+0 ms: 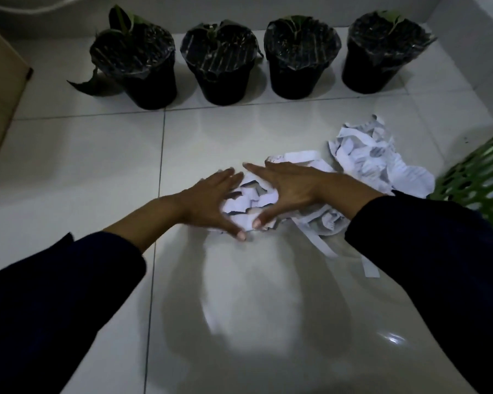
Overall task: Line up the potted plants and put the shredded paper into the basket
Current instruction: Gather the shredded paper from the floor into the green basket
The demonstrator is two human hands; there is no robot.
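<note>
My left hand [208, 199] and right hand [285, 189], fingers straight, press a crumpled white shredded paper [251, 200] pile on glossy floor tiles [97, 155]. More paper lies right, beside the green lattice basket [478, 180]. Four black pots [219, 64], rowed behind.

Four pots [219, 64] behind shredded paper [376, 163], apparently a basket [478, 183] right

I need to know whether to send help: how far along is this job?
Done: four potted plants stand in a row. In hand: left hand and right hand gather shredded paper on the floor. Left: all paper into the basket.
</note>
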